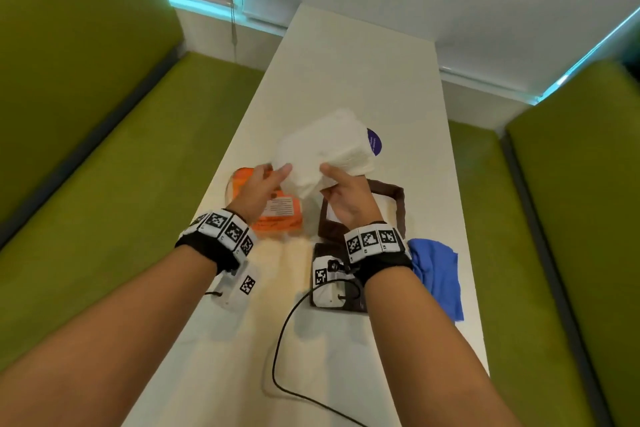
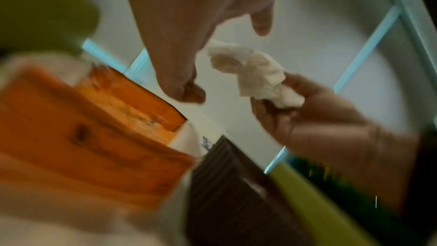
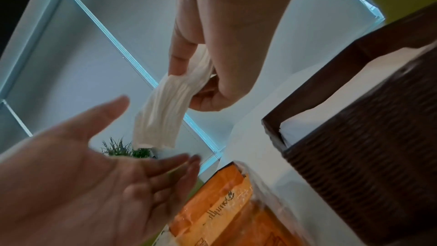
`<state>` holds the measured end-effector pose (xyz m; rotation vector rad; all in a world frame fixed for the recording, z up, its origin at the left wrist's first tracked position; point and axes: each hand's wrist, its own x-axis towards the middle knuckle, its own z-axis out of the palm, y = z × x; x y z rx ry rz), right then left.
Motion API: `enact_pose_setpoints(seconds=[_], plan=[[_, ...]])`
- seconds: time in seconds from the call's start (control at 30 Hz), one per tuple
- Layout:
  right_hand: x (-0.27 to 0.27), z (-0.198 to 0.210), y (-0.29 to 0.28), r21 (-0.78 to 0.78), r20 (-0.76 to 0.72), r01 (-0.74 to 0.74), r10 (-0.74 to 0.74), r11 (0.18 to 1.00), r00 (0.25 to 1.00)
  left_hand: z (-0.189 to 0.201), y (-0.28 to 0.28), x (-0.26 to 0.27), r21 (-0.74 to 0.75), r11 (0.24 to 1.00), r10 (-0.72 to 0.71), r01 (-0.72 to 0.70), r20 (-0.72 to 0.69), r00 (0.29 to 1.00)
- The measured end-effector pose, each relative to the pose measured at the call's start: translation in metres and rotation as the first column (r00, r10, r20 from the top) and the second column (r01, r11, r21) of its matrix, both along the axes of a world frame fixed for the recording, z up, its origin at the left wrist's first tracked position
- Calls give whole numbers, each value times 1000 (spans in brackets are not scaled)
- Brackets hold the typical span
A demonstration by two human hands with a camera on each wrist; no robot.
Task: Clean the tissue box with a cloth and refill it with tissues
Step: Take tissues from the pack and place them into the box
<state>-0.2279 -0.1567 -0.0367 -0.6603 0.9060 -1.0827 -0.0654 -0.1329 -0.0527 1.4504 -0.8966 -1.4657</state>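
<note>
My right hand (image 1: 329, 180) pinches a thick stack of white tissues (image 1: 325, 149) by its near end and holds it up above the table. In the right wrist view the thumb and fingers clamp the tissues (image 3: 165, 115). My left hand (image 1: 273, 172) is beside the stack with its palm (image 3: 82, 184) open and fingers straight, holding nothing. Under the left hand lies the opened orange tissue pack (image 1: 280, 218). The brown woven tissue box (image 1: 398, 198) stands open below the right hand, with white showing inside. A dark flat panel (image 1: 322, 250) lies nearer me, mostly hidden by my wrist.
A blue cloth (image 1: 436, 274) lies crumpled at the table's right edge. A purple round sticker (image 1: 374, 142) shows behind the tissues. A black cable (image 1: 284, 340) loops over the narrow white table (image 1: 346, 73). Green benches (image 1: 104, 184) flank both sides.
</note>
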Motion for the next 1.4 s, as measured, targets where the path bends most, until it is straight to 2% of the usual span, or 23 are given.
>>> enact_pose_setpoints(seconds=[0.03,0.1,0.17,0.23,0.33,0.4,0.47,0.5,0.53,0.6,0.63,0.67,0.73,0.8,0.9,1.0,1.1,1.2,1.27,1.4], plan=[[-4,2,3,-24,15,-10,10,1000,1000,5,0,-10,79,993,-72,88,-181,981],[-12,3,11,-59,-1,-13,13,998,1000,16,0,-26,136,979,-74,150,-447,892],[-27,7,19,-59,-37,-16,14,998,999,23,-1,-40,166,979,-7,118,-554,833],[-48,11,22,-20,-11,19,-19,1000,1000,26,-1,-48,170,983,37,64,-535,844],[-79,19,22,31,-49,131,-129,991,990,27,-1,-50,182,977,-19,113,-453,891],[-82,19,23,3,-211,113,-110,994,971,23,-3,-56,188,961,-144,201,-279,949],[-78,16,29,-29,-392,58,-65,998,918,25,-1,-67,168,938,-299,304,-54,953],[-79,14,31,-33,-438,53,-62,998,897,23,-2,-73,147,940,-312,309,-3,950],[-83,14,33,-39,-451,69,-79,997,889,22,-2,-77,125,953,-278,277,-10,961],[-94,18,37,-75,-363,119,-139,990,921,20,-1,-80,87,986,-120,141,-209,971],[-97,19,40,-97,-296,135,-158,986,942,17,-2,-79,96,992,-43,83,-364,930],[-98,20,42,-133,-243,148,-177,980,954,20,2,-81,95,994,2,55,-515,857],[-91,21,48,-219,-178,192,-233,957,956,21,8,-86,118,993,62,26,-677,733],[-79,24,56,-263,-141,195,-237,945,961,24,13,-92,147,989,105,12,-761,640],[-74,24,63,-264,-196,113,-168,958,966,28,18,-97,66,997,39,37,-866,498],[-76,25,68,-284,-318,38,-132,958,939,32,18,-96,-9,999,-27,45,-907,421],[-76,28,69,-296,-381,14,-132,955,915,33,17,-96,-54,997,-74,62,-917,393],[-75,29,68,-259,-401,10,-117,966,909,34,17,-97,-55,997,-75,60,-903,424],[-77,29,65,-252,-426,59,-165,966,890,34,18,-98,-44,997,-65,57,-895,442],[-78,28,66,-229,-438,9,-111,973,892,30,17,-97,-51,998,-64,41,-891,450]])
